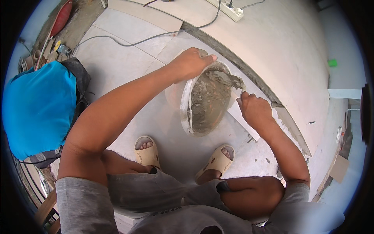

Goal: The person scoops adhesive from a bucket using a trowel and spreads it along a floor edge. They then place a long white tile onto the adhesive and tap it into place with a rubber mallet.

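A white bucket (186, 105), tilted toward the right, holds wet grey mortar (208, 102) smeared over its inside. My left hand (191, 64) is closed on the bucket's far rim. In my right hand (255, 110) is the handle of a trowel (236, 82), its blade coated with mortar and lying at the bucket's far right rim. Part of the blade is hidden by the mortar. The bucket is above the tiled floor (132, 58) in front of my feet; whether its base touches the floor I cannot tell.
A grey cable (136, 44) crosses the floor beyond the bucket, near a white power strip (230, 9). A blue and black bag (43, 105) stands at the left. Large beige tiles (280, 58) lie at the right, bordered by a rough open gap (230, 54).
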{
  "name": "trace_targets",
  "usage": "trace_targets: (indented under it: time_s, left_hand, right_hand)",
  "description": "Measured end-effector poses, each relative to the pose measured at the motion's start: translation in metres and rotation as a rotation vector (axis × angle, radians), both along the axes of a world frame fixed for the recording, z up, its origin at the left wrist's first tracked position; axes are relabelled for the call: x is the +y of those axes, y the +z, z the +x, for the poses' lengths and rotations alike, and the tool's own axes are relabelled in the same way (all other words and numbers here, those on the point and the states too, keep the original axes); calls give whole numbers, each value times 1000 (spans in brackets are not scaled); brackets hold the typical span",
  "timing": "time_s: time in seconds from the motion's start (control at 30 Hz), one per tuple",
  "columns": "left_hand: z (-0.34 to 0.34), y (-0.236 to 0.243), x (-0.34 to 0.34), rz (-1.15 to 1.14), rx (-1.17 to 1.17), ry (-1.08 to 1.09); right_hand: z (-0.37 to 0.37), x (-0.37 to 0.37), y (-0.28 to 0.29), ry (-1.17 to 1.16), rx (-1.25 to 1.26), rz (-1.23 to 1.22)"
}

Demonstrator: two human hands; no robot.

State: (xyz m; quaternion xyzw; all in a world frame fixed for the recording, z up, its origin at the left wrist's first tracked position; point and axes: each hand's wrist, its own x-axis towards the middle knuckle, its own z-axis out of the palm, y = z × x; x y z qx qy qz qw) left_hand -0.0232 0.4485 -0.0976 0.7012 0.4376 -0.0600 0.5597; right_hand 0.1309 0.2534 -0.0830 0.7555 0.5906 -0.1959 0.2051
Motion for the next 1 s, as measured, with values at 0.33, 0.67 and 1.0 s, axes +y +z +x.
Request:
trace_targets:
  time_s: [0.33, 0.67, 1.0]
  left_hand:
    - [-4, -7, -13, 83, -49, -29]
    - [-16, -21, -18, 15, -286, 198]
    - [-28, -20, -11, 0, -259, 256]
  right_hand:
    - [0, -3, -19, -566, 781, -596]
    - [-32, -30, -64, -769, 1356, -753]
    - [-69, -5, -72, -957, 2022, -828]
